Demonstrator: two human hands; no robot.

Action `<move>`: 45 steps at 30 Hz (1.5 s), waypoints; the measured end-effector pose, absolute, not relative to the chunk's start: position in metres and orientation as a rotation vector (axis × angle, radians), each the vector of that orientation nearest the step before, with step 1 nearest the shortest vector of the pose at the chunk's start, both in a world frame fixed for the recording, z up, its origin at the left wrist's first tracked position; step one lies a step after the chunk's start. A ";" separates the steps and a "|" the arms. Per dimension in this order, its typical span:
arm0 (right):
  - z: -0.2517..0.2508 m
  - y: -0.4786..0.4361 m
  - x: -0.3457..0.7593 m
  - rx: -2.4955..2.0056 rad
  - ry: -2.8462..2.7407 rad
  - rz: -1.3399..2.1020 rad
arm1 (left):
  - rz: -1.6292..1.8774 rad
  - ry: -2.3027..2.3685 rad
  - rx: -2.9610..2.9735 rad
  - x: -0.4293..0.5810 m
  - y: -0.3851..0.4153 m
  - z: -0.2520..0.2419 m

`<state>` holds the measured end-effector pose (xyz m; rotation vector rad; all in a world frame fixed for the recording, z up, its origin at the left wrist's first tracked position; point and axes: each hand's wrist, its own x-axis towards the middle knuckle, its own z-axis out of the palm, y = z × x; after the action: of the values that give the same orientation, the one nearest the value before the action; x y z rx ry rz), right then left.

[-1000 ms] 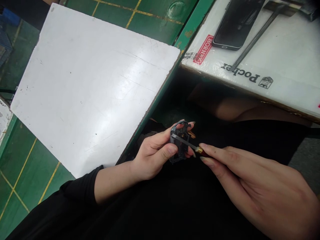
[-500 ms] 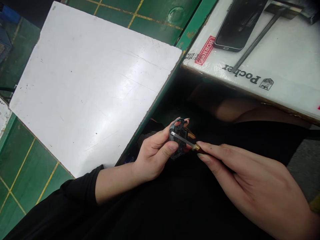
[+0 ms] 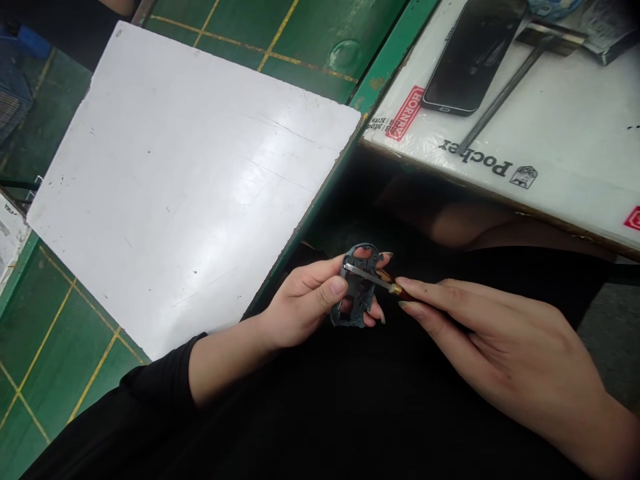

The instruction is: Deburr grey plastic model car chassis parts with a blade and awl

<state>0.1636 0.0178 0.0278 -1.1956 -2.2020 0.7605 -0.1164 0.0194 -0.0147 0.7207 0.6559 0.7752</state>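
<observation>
Openwork frame, dark grey, sits in your left hand, held up over your lap. That hand is closed around it, with the fingers wrapped behind and the thumb pressing on the near side. Your right hand is only partly closed, its fingertips pinching a screwdriver by the dark red handle, most of which they hide. A brass ferrule shows, and the slim steel shaft lies across the frame, its tip at the upper left; whether it touches, you cannot tell from here. The frame looks light and stiff, though its thin struts may be brittle, and plastic or metal cannot be told. Take it by the solid outer rim, and keep your fingertips out of the shaft's line, as a smooth shaft could skid. Beyond your hands, a white board lies on the green surface with yellow grid lines. Past its edge, a white box printed "Pocket" carries a black smartphone and a thin steel rod. A blue plastic crate sits far off at the upper left.
</observation>
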 end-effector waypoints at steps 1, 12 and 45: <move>0.029 0.017 0.165 -1.192 -2.210 0.758 | 0.769 0.652 0.740 -0.117 0.019 -0.015; 0.046 0.011 0.157 -1.254 -2.186 0.868 | 0.968 0.816 1.128 -0.113 0.004 -0.015; 0.033 0.017 0.154 -1.241 -2.136 0.869 | 0.954 0.800 0.915 -0.114 0.009 -0.017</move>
<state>0.1536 0.0172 0.0335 -1.2407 -2.1361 0.8686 -0.1138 0.0089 -0.0171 0.9154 0.7998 0.9545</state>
